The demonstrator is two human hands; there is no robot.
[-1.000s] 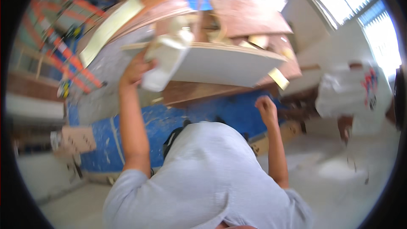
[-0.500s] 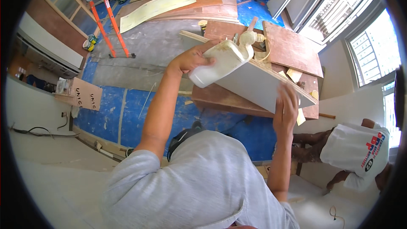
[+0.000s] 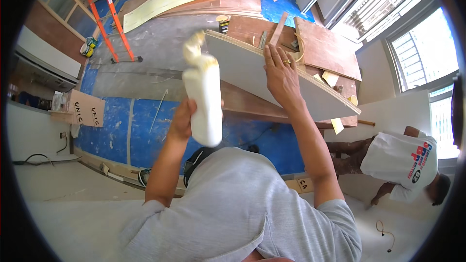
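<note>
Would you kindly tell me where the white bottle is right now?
In the head view, the white bottle is just left of centre, held in the left hand, near the left end of the grey board.

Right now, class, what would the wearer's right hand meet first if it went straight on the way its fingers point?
The right hand would probably meet the narrow wooden strip just ahead of it; depth is unclear, so it might pass above instead.

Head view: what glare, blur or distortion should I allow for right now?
Head view: the grey-framed barred window at right is washed out by glare; same view, the white plastic bottle is blurred at its yellowed top; same view, straight edges bow toward the picture's border.
</note>
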